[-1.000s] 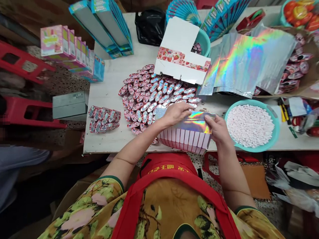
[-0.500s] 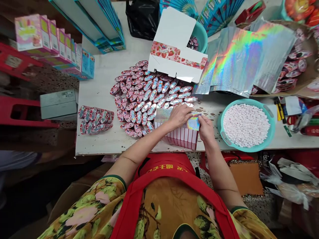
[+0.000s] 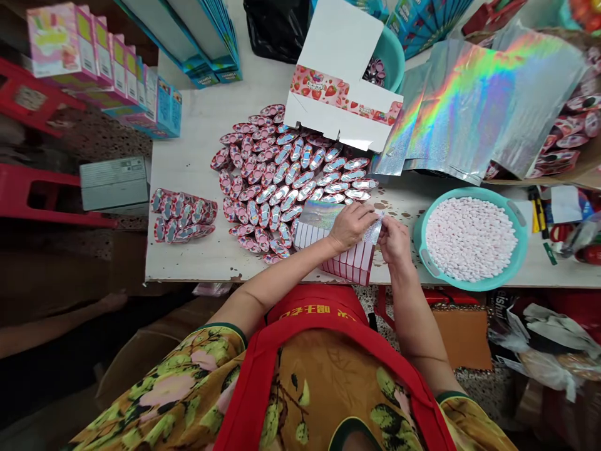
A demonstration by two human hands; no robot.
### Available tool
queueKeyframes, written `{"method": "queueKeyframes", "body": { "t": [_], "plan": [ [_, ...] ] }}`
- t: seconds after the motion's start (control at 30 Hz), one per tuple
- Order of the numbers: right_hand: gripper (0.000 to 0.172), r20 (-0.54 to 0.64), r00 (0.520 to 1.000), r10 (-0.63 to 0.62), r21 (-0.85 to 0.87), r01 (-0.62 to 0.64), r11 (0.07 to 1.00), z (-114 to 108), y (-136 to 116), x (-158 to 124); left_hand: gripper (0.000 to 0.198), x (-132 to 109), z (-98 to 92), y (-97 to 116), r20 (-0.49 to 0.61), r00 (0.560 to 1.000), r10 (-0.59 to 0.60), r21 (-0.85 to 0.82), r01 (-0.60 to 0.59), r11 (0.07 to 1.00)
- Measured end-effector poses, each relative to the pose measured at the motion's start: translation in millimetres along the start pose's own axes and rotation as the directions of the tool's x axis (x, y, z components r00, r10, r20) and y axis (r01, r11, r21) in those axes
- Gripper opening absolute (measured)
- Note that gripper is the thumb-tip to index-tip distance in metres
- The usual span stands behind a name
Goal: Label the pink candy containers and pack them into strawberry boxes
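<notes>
A silver holographic sheet (image 3: 322,214) lies near the table's front edge, over a panel of white strips with red lines (image 3: 347,263). My left hand (image 3: 353,228) rests on the sheet, its fingers bent together at the right end. At that same end my right hand (image 3: 395,241) pinches the sheet's corner between thumb and fingers. The two hands' fingertips nearly meet there; exactly what lies between them is too small to make out. Right behind the sheet stand many red-and-pink oval packs with shiny ends (image 3: 282,178), crowded together.
A turquoise basin (image 3: 422,254) of small white pieces stands to the right. Behind are an open strawberry-print box (image 3: 323,88) and large holographic sheets (image 3: 451,119). More packs (image 3: 183,216) lie at left, near pink boxes (image 3: 61,47). Another person's arm (image 3: 56,326) shows at lower left.
My left fingers have drawn in and bent toward the sheet's right end. My right hand has turned slightly, still pinching there. The view has shifted a little, and the other person's arm shows more.
</notes>
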State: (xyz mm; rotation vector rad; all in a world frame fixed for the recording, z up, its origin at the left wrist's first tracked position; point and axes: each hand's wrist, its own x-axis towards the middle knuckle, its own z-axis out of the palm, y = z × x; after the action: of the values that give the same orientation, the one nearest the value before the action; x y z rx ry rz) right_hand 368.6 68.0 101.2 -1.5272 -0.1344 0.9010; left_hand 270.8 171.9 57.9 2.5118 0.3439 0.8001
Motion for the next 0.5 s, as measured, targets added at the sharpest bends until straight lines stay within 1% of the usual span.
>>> {"method": "queueKeyframes", "body": {
  "t": [0.13,0.2,0.3,0.4,0.47,0.5],
  "plan": [
    [0.021,-0.01,0.999,0.031,0.01,-0.031,0.999,2,-1,1,0.033,-2,0.2,0,-0.075,0.997,-0.022,-0.056,0.017,0.998],
    [0.025,-0.036,0.998,0.045,0.023,-0.044,0.999,3,-2,3,0.032,0,-1.1,0,-0.077,0.997,-0.028,-0.083,0.022,0.996],
    [0.025,-0.078,0.997,0.013,0.023,-0.011,1.0,7,-2,10,0.032,5,-1.2,-2,-0.061,0.998,-0.007,-0.094,0.001,0.996],
    [0.024,-0.083,0.996,-0.02,-0.055,0.015,0.998,11,-2,16,0.031,9,-0.9,-4,-0.066,0.998,-0.001,-0.069,-0.004,0.998],
    [0.026,-0.072,0.995,-0.069,-0.155,0.058,0.986,12,-4,20,0.031,8,-4.6,-3,-0.056,0.998,0.029,-0.082,-0.033,0.996],
    [0.027,-0.055,0.992,-0.11,-0.237,0.094,0.967,12,-7,25,0.031,5,-8.7,-1,-0.049,0.997,0.057,-0.107,-0.062,0.992]
  ]
}}
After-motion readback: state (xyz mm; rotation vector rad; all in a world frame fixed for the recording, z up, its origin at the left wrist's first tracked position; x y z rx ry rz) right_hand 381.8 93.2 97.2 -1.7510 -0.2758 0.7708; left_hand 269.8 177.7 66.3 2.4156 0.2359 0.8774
